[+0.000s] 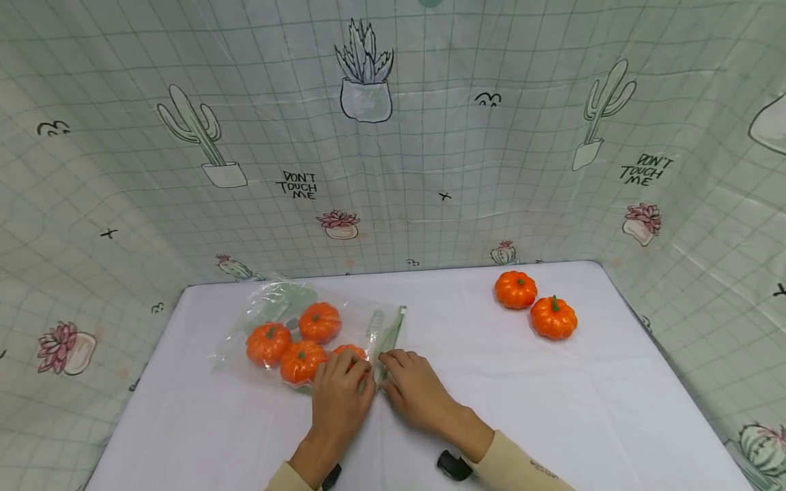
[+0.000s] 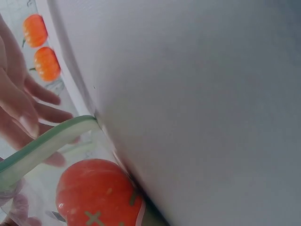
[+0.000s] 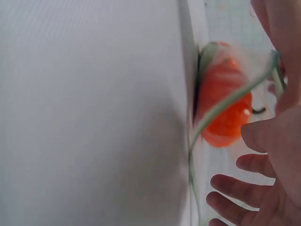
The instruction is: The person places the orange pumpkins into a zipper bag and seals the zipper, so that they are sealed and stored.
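Observation:
A clear zip bag (image 1: 362, 314) with a green-edged mouth lies on the left half of the table, its mouth facing right. Several small orange pumpkins (image 1: 319, 322) are inside it. My left hand (image 1: 340, 395) holds the bag by its mouth edge, partly covering one pumpkin (image 2: 101, 193). Beside the mouth is my right hand (image 1: 420, 392), its fingers (image 3: 240, 190) spread and fairly straight. The thumb overlaps the bagged pumpkin (image 3: 225, 103) in the right wrist view. The green rim (image 2: 51, 136) stands a little apart from the bag's other side.
Two more orange pumpkins (image 1: 516, 290) sit close together at the back right of the white table (image 1: 491, 395). A grid-patterned cloth (image 1: 417, 136) with cactus drawings hangs behind the table and along both sides.

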Available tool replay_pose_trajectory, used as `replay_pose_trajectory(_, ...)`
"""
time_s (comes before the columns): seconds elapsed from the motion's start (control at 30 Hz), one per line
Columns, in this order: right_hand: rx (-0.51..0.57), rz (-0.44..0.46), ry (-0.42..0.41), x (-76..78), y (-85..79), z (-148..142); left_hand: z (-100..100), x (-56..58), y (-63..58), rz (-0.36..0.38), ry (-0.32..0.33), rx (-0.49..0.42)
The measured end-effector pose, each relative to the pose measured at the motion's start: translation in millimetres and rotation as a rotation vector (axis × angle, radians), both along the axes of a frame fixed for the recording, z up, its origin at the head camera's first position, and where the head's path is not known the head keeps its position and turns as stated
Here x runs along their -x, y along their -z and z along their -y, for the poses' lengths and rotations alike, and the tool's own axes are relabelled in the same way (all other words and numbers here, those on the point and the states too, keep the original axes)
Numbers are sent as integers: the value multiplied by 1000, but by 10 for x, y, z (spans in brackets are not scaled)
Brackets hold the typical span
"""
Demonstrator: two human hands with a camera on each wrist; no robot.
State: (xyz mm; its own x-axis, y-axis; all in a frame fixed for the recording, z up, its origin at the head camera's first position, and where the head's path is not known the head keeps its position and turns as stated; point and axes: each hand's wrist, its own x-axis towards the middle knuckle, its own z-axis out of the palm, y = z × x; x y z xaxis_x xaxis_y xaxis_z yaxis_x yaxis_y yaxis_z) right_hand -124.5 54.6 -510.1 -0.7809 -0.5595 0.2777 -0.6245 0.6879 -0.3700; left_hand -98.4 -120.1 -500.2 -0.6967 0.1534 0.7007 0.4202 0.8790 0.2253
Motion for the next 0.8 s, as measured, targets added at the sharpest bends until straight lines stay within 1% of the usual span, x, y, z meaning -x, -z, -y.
replay_pose_trajectory(0.07, 12, 15, 21, 12, -19, -62, 0, -3, -5, 9, 0, 2)
replay_pose_trajectory(0.17, 24, 8, 54, 37, -44, -182, -1, -8, -8, 31, 0, 1)
replay_pose_trajectory(0.43, 51, -48, 150, 115, -136, -593, -4, -12, -29, 105, -13, -6)
replay_pose_trajectory(0.8, 84, -72, 333, 222, -253, -1215, -1, -21, -8, 79, -4, -12)
